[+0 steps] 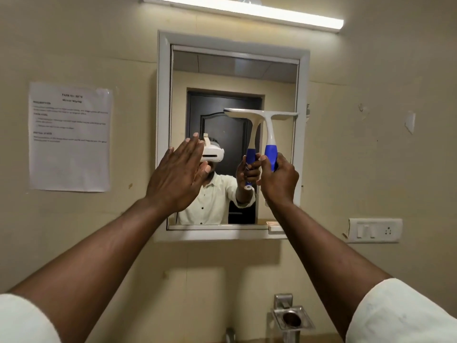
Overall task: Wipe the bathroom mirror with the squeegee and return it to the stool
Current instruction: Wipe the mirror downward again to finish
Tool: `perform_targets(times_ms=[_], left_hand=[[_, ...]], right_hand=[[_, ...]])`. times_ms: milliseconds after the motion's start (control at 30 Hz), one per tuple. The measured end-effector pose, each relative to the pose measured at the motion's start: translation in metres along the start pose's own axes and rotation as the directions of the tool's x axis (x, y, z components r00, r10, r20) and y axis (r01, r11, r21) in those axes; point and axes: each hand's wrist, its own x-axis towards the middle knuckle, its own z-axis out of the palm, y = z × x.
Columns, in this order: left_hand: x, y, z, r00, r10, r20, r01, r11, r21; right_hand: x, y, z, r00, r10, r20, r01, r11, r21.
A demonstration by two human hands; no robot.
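Note:
A white-framed bathroom mirror (235,78) hangs on the beige wall ahead. My right hand (279,180) grips the blue handle of a white squeegee (269,129); its blade lies level against the glass on the right half, about mid-height. My left hand (179,173) is flat with fingers apart, resting against the mirror's left edge. The glass reflects a person in a pale shirt and a dark door. The stool is out of view.
A taped paper sheet (70,137) hangs left of the mirror. A switch plate (374,230) sits lower right. A tube light (244,12) glows above. A steel soap holder (293,318) and a tap (230,334) are below.

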Motion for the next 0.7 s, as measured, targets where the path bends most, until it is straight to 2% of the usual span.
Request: perform_targets(times_ms=[700], left_hand=[[-0.08,0.017,0.045,0.981,-0.064,0.184,0.071,0.997,-0.033]], right_hand=[[-0.116,0.063,-0.034,0.984,0.123,0.127,-0.115,0.991,-0.067]])
